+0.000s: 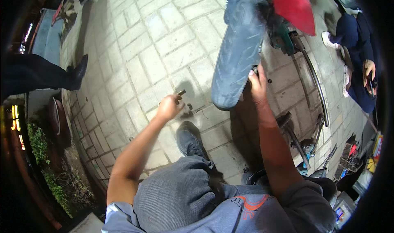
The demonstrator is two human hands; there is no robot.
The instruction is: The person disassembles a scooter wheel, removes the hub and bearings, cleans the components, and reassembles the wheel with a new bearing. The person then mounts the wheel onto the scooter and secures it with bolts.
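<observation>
A motorcycle tyre [240, 54] with a grooved tread stands upright in front of me, slightly right of the middle. My right hand [257, 83] is at the tyre's right side, its fingers closed round a small dark part [255, 70] beside the wheel; I cannot make out what kind of part. To the left of the tyre, apart from it, my left hand [170, 106] is closed above the paving. A short brass-coloured metal piece [181, 92] sticks out from its fingers. Just under that hand a small dark piece [189, 107] lies on the ground.
A red panel [293, 9] rises above the wheel. To the right are a long curved bar [314, 83] and several tools [295, 142] on the paving bricks [164, 56]. Two people [357, 60] are at the right; another person's dark shoe [77, 72] is at the left, above plants [39, 146].
</observation>
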